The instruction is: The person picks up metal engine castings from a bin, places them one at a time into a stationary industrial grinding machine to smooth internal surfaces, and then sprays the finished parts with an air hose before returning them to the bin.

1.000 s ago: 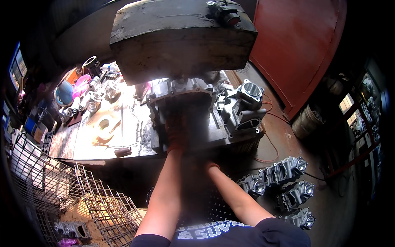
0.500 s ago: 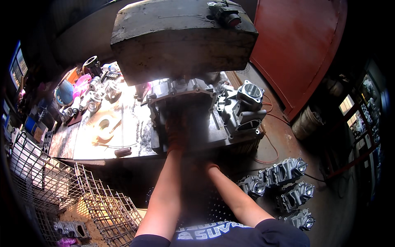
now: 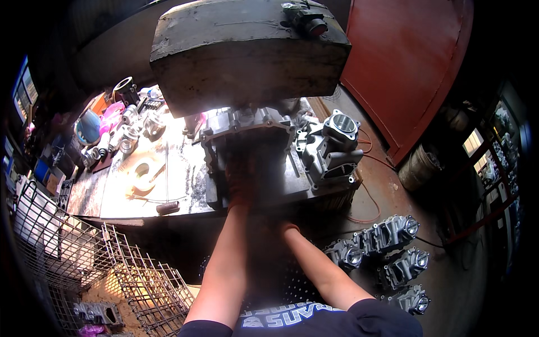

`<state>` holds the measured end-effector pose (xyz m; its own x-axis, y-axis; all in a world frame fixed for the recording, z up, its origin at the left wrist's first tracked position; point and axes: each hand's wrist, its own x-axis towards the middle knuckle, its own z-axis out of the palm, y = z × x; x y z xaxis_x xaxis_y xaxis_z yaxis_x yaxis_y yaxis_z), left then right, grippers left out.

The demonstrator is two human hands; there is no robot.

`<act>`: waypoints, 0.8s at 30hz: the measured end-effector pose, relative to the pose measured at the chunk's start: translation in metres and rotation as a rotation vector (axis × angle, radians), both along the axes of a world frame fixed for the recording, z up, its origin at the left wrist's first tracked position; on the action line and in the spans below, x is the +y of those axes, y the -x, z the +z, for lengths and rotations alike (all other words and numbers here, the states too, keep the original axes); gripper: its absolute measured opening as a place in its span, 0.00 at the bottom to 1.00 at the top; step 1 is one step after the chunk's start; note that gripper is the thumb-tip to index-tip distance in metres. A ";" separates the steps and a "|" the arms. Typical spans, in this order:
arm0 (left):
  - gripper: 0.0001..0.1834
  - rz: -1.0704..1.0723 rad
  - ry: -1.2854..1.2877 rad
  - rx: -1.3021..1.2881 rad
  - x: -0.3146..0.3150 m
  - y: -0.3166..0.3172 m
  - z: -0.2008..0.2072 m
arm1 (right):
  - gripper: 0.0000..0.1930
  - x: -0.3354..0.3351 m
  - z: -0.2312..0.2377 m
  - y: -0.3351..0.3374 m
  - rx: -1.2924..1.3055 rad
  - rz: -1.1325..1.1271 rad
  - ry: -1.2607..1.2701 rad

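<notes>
Your left hand point(image 3: 241, 180) reaches into the dark hollow of a silver metal casting with a flanged, bolt-holed rim point(image 3: 247, 121); deep shadow covers your fingers, so I cannot tell whether they grip anything or lie loose. Your right hand point(image 3: 288, 226) is lower, just below the front edge of the work area and nearly lost in the dark, and I cannot tell whether it is clenched, released or holding something. The casting stands in front of you on a flat grey metal plate point(image 3: 295, 182), its hollow facing you, under a large, dark grey, box-shaped housing point(image 3: 247, 73). Just to its right sits a second silver casting with a round bore on top point(image 3: 331, 149). To your left, the brightly lit, pale-topped bench point(image 3: 120, 196) carries a pale ring point(image 3: 136, 171), a short brown cylinder point(image 3: 167, 208) near the front edge and, farther back, a crumpled pink plastic bag point(image 3: 112, 115) beside a rounded blue container point(image 3: 88, 126). A dark wire-mesh cage point(image 3: 149, 281) stands at your lower left. At your lower right, several silver castings with round bores point(image 3: 387, 233) lie in a group, and beyond them rises a broad red panel point(image 3: 407, 67)
</notes>
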<state>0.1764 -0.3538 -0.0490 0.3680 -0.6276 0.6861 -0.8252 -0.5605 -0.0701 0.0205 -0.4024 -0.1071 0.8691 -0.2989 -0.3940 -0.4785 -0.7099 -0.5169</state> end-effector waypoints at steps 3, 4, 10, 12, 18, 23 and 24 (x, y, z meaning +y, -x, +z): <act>0.36 0.336 -0.182 -0.330 -0.003 -0.026 -0.040 | 0.15 0.005 0.005 -0.005 -0.002 0.028 0.003; 0.37 0.335 -0.185 -0.316 -0.005 -0.028 -0.044 | 0.16 0.006 0.004 -0.005 0.001 0.028 0.004; 0.38 -0.009 -0.020 0.097 -0.008 -0.015 -0.022 | 0.16 0.000 0.003 0.000 0.013 0.014 -0.002; 0.38 0.296 -0.184 -0.333 -0.007 -0.030 -0.047 | 0.16 0.003 0.005 -0.001 0.014 0.025 0.003; 0.37 0.368 -0.196 -0.437 -0.011 -0.032 -0.055 | 0.16 0.003 0.005 -0.002 0.019 0.033 0.001; 0.37 -0.006 0.027 0.059 -0.006 -0.009 -0.016 | 0.16 0.000 0.005 -0.001 0.024 0.029 0.001; 0.37 -0.006 0.032 0.071 -0.004 -0.009 -0.015 | 0.16 0.001 0.005 -0.002 0.024 0.031 0.002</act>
